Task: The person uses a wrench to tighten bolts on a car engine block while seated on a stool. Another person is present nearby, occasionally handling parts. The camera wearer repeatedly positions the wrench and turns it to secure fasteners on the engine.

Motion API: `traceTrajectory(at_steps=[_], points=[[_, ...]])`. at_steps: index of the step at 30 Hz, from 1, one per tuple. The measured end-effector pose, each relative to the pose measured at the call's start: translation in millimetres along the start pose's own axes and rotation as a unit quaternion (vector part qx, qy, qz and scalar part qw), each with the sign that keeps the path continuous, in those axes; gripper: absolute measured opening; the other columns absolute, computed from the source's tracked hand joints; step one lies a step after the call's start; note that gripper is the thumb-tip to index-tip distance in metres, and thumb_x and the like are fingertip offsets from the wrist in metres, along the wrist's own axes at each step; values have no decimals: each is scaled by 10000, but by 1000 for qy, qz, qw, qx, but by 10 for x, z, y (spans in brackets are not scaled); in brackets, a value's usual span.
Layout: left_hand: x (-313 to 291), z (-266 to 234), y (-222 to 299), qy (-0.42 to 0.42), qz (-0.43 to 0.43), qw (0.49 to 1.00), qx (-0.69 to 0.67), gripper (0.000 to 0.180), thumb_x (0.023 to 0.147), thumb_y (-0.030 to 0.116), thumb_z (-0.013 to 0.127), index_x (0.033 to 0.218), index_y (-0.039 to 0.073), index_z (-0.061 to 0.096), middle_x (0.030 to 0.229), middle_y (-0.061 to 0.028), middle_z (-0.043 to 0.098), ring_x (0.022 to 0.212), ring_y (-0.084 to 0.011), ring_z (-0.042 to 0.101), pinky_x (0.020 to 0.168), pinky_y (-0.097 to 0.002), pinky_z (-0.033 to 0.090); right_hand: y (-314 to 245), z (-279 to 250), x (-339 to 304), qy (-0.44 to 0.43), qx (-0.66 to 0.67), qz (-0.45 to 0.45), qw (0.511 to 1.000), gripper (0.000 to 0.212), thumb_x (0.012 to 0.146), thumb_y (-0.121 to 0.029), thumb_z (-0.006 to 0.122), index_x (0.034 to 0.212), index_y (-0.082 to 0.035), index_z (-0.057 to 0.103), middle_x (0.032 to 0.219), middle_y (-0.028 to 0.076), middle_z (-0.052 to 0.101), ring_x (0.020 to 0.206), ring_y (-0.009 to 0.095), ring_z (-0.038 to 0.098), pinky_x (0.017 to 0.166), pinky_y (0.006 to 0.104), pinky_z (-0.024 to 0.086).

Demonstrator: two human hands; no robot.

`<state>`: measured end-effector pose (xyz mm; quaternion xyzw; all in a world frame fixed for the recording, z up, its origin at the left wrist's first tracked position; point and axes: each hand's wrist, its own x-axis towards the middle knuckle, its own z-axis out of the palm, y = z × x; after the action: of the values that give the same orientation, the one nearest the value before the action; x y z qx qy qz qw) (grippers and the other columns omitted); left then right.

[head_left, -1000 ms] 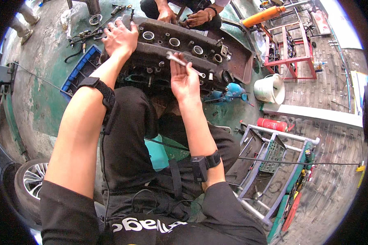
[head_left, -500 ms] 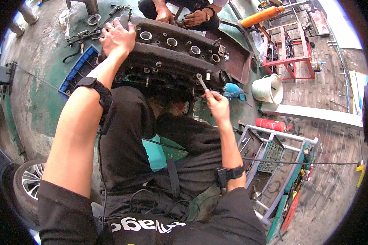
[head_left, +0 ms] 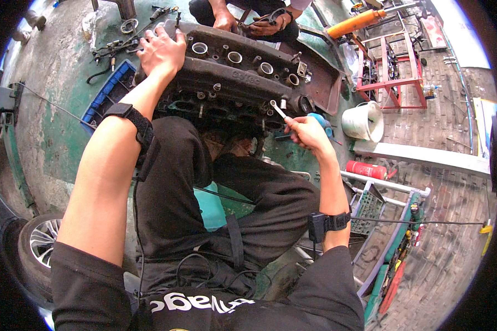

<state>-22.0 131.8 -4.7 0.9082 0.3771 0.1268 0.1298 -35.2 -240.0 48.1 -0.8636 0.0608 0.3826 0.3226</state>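
Note:
A dark, greasy engine cylinder head (head_left: 234, 77) lies in front of my knees, with a row of round holes along its top cover. My left hand (head_left: 163, 51) lies spread on the cover's far left corner, pressing on it with fingers apart. My right hand (head_left: 308, 132) is closed round the handle of a ring wrench (head_left: 278, 110). The wrench's ring end sits at a fastener on the near right side of the head. Whether it is fully seated on it is too small to tell. Behind my right hand, a blue object (head_left: 321, 122) is partly hidden.
Another person's hands (head_left: 265, 25) work beyond the engine, near a brown metal tray (head_left: 324, 83). A blue crate (head_left: 107, 94) stands at left. Right are a white bucket (head_left: 364, 122), a red fire extinguisher (head_left: 367, 169) and a tool rack (head_left: 392, 243). A wheel (head_left: 38, 240) stands near left.
My right hand and forearm have swung right, turning the wrench handle about its ring end. My left hand stays on the cover. The other person's right-side hand has raised a dark part.

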Motion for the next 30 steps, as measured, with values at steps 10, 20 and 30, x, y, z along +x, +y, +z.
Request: traceTrajectory(at_steps=[10, 20, 30], points=[[-6, 36, -10, 25, 6, 1000, 2, 579, 907, 468, 456, 1299, 42, 479, 1314, -199, 496, 1239, -351, 466, 964, -500, 422, -585, 1348, 329, -132, 721, -135, 667, 345, 1026, -223, 369, 1083, 77, 530, 1217, 257, 557, 1226, 387, 497, 1068, 496, 408], [-10, 21, -7, 44, 7, 999, -3, 572, 902, 455, 470, 1287, 33, 485, 1276, -197, 518, 1197, -349, 503, 955, -494, 426, -259, 1228, -97, -193, 667, -116, 711, 348, 998, -301, 479, 1077, 17, 595, 826, 60, 584, 754, 204, 566, 726, 353, 484], [-10, -22, 5, 9, 4, 1000, 0, 591, 912, 471, 442, 1309, 34, 474, 1327, -204, 492, 1235, -343, 470, 977, -486, 413, 308, 502, -118, 226, -30, -171, 959, 448, 902, -428, 627, 840, 8, 708, 503, 52, 488, 497, 71, 451, 465, 303, 362]])
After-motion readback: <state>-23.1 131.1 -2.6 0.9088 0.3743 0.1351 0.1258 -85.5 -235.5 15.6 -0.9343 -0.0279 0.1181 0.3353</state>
